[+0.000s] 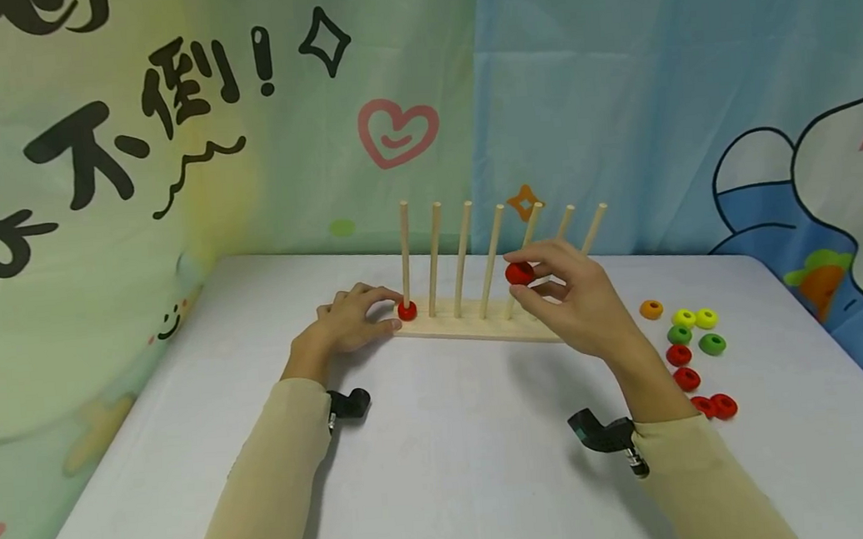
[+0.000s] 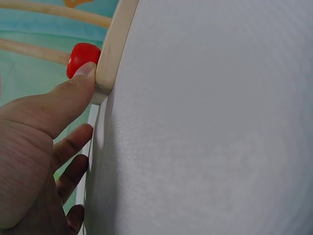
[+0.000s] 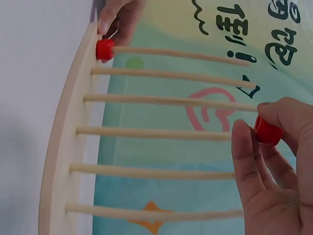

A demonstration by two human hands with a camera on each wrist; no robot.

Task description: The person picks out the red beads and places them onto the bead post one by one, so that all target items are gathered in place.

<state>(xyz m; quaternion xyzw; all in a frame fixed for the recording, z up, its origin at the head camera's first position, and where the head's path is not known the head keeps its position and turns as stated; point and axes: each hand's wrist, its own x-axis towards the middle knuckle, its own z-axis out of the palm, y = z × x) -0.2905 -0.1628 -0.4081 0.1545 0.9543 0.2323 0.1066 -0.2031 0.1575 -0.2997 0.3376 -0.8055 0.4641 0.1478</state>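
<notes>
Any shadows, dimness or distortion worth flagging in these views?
Head: soft-edged shadows on the white table; left wrist: the table looks grey and dim, a darker shadow along its edge; right wrist: the wooden base looks bowed, probably lens distortion.

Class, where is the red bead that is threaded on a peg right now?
In the head view, the threaded red bead sits at the foot of the leftmost peg, at the left end of the wooden rack, beside the left hand.

We pinch a red bead [image 3: 270, 131] with our right hand [image 3: 276, 181], near the tips of the sticks [image 3: 146, 132]. At the end edge of the wooden base [image 3: 59, 127], another red bead [image 3: 104, 50] sits around a stick [image 3: 181, 55]. Our left hand [image 3: 121, 19] holds that end.
</notes>
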